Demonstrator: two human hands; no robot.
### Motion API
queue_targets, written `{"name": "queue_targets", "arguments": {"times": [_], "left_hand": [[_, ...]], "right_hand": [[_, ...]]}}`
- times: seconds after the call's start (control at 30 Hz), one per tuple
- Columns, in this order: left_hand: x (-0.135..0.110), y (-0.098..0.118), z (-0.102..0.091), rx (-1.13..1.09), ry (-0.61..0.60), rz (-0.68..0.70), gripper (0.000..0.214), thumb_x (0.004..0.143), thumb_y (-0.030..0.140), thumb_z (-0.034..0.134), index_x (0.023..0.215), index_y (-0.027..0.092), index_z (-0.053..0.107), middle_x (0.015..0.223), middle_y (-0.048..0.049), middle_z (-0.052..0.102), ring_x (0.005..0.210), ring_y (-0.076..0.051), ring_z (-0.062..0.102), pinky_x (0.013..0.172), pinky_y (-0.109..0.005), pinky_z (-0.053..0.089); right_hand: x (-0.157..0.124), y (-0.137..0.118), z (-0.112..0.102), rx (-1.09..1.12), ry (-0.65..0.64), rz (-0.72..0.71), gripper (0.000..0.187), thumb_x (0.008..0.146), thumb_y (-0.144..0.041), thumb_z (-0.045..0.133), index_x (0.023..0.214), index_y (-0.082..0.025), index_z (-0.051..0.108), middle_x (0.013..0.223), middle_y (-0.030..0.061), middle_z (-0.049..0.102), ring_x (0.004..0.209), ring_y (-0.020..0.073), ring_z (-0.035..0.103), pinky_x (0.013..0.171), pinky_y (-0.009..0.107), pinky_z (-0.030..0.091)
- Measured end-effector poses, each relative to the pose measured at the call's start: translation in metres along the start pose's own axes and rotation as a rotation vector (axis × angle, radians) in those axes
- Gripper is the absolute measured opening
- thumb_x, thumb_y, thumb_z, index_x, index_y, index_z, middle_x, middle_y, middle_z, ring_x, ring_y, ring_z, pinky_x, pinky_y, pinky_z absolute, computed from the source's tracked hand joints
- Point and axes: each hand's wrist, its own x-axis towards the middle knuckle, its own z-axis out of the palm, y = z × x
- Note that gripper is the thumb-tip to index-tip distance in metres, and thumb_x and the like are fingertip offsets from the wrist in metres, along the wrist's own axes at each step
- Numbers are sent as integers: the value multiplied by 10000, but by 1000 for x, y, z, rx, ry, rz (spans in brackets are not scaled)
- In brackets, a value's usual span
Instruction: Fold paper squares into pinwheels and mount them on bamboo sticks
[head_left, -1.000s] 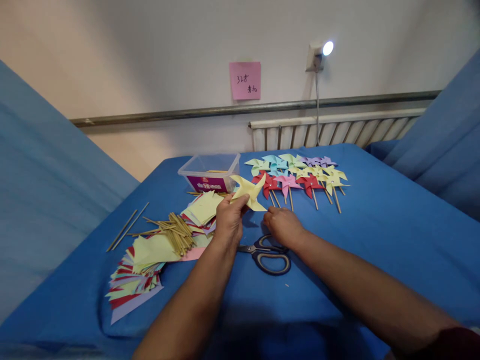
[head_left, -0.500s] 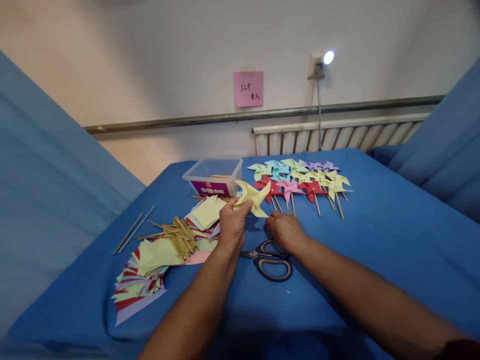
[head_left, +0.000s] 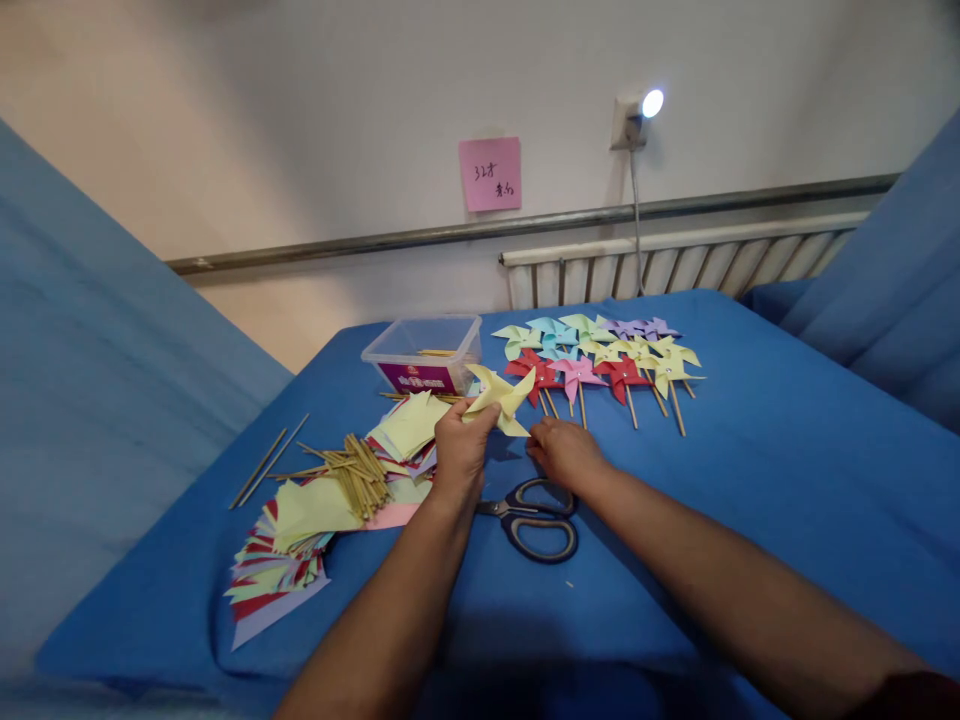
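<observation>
A yellow paper pinwheel (head_left: 504,392) is pinched in my left hand (head_left: 461,440), thumb across its lower middle. It is held up over the table. Just right of it, my right hand (head_left: 566,452) is low near the blue cloth with its fingers drawn together. What those fingertips hold, if anything, is hidden. Below both hands lies a pair of dark-handled scissors (head_left: 536,522), blades pointing left. Behind my right hand are finished pinwheels on sticks, among them a red pinwheel (head_left: 535,370) and a pink pinwheel (head_left: 577,376).
A clear plastic box (head_left: 424,345) with sticks in it stands at the back. Left of my hands are a bundle of thin sticks (head_left: 361,480), stacked coloured paper sheets (head_left: 411,425) and fanned paper (head_left: 274,590). Two loose sticks (head_left: 259,467) lie farther left. A radiator (head_left: 585,280) runs behind the table.
The view has shifted slightly. My left hand still holds the yellow pinwheel, and my right hand stays low beside it with little movement.
</observation>
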Motion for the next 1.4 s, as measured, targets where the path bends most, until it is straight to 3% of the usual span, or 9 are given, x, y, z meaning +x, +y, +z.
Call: {"name": "queue_targets", "arguments": {"times": [0.37, 0.73, 1.13, 1.23, 1.4], "left_hand": [[-2, 2, 1, 17, 2, -6, 359, 508, 308, 812, 803, 136, 700, 690, -13, 683, 580, -130, 585, 588, -241, 447], [-6, 4, 3, -22, -31, -18, 321, 523, 282, 803, 793, 144, 697, 662, -1, 668, 565, -124, 568, 581, -238, 434], [-5, 4, 1, 5, -25, -20, 339, 533, 306, 783, 810, 134, 694, 648, 5, 664, 561, -123, 574, 556, -224, 428], [-4, 6, 0, 6, -21, -13, 347, 537, 295, 778, 833, 132, 700, 663, 4, 669, 566, -121, 577, 559, -222, 437], [-4, 4, 1, 118, -59, -12, 313, 548, 290, 768, 812, 134, 704, 651, 9, 662, 554, -117, 560, 552, -222, 438]], "right_hand": [[0, -5, 2, -74, -6, -21, 308, 969, -275, 386, 1016, -175, 674, 1056, 127, 680, 964, 236, 633, 832, 319, 429], [0, 2, 4, -48, 7, -7, 226, 937, -310, 467, 1015, -198, 648, 1030, 90, 684, 947, 232, 633, 755, 300, 417], [0, 5, 8, -16, 74, -24, 221, 930, -295, 489, 889, -184, 675, 921, 90, 699, 844, 218, 644, 707, 298, 406], [-4, 15, 1, 136, 243, -16, 151, 902, -249, 540, 883, -193, 679, 900, 64, 702, 836, 202, 645, 696, 285, 422], [-19, 21, -20, 394, 740, -167, 115, 898, -255, 569, 876, -198, 667, 810, 36, 686, 790, 179, 631, 737, 295, 460]]}}
